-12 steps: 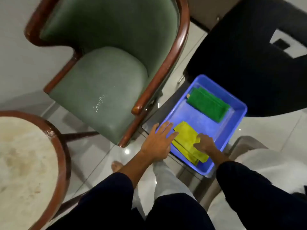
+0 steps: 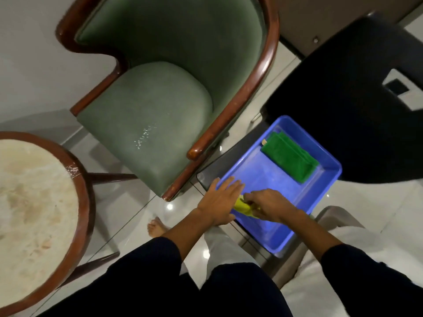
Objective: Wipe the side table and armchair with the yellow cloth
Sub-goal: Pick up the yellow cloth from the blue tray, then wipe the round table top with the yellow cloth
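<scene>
1. Right hand (image 2: pixel 271 205): fingers curled and pinched together on the yellow cloth (image 2: pixel 243 205); knuckles up, wrist angled toward the left; forearm runs back down-right into a dark sleeve (image 2: pixel 366 271).
2. Left hand (image 2: pixel 220 200): fingers straight, close together, palm down; fingertips lie over the near-left rim of the blue tray (image 2: pixel 327 191); inner edge of the hand touches the cloth; cannot tell if it grips anything, looks flat and unclenched; forearm runs down-left into the other dark sleeve.
3. Yellow cloth: bunched, mostly hidden between the two hands; only a small yellow patch shows, at the tray's near-left corner, inside the tray.
4. Blue tray: rectangular, set diagonally on a glass-topped surface; folded green cloth (image 2: pixel 289 160) lies at its far end, well apart from the hands; middle of the tray floor bare.
5. Armchair (image 2: pixel 146 124): green upholstery, dark wood frame; just left of the tray, its right armrest tip near the tray's left rim; pale speckled marks on the seat cushion.
6. Side table (image 2: pixel 34 213): round, pale stained top with wood rim; far left, well apart from both hands.
7. Bare foot (image 2: pixel 156 227) on the tiled floor below the left forearm; black chair (image 2: pixel 343 99) beyond the tray.
</scene>
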`<move>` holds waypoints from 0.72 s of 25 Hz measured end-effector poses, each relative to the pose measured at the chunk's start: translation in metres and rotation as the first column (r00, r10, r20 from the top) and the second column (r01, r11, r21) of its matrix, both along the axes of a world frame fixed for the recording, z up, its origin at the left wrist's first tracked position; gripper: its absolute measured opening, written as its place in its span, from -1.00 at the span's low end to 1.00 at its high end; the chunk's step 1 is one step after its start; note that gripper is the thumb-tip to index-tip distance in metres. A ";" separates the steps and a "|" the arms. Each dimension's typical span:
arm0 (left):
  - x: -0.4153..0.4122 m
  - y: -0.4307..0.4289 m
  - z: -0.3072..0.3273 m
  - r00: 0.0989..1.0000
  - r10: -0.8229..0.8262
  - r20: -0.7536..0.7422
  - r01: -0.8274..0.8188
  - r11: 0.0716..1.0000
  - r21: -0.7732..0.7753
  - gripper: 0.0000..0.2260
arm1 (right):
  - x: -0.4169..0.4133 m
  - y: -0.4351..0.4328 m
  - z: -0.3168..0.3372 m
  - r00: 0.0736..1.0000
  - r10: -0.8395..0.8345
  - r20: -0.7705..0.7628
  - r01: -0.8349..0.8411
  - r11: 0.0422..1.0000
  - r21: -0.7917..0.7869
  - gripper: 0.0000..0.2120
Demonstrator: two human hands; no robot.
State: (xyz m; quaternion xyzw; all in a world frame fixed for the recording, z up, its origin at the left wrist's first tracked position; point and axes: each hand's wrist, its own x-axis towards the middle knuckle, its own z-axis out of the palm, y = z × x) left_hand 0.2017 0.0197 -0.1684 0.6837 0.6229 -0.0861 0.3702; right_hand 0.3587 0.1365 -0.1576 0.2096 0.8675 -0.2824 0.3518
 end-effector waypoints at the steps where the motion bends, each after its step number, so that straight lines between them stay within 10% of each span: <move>1: 0.003 0.006 -0.002 0.999 -0.036 0.013 0.036 0.999 -0.030 -0.30 | 0.001 0.006 0.011 0.998 0.032 -0.054 -0.031 0.999 0.021 -0.76; 5: 0.012 0.027 0.010 0.957 0.187 0.224 -0.171 0.981 -0.090 -0.63 | 0.017 0.041 0.060 0.966 -0.247 -0.081 0.253 0.965 0.065 -0.80; 9: -0.015 0.028 0.026 0.671 0.571 0.473 -0.546 0.812 -0.207 -0.72 | 0.011 0.064 0.085 0.768 -0.639 -0.038 0.616 0.754 -0.228 -0.71; 15: -0.160 -0.103 0.042 -0.075 0.914 0.399 -0.955 0.050 -0.294 -0.62 | -0.197 -0.021 0.052 0.646 -0.726 -0.236 0.619 0.679 -0.395 -0.62; 18: -0.220 -0.187 0.057 -0.141 0.922 0.361 -0.990 -0.133 -0.048 -0.56 | -0.302 -0.109 0.050 0.726 -0.504 -0.467 0.473 0.860 -0.193 -0.49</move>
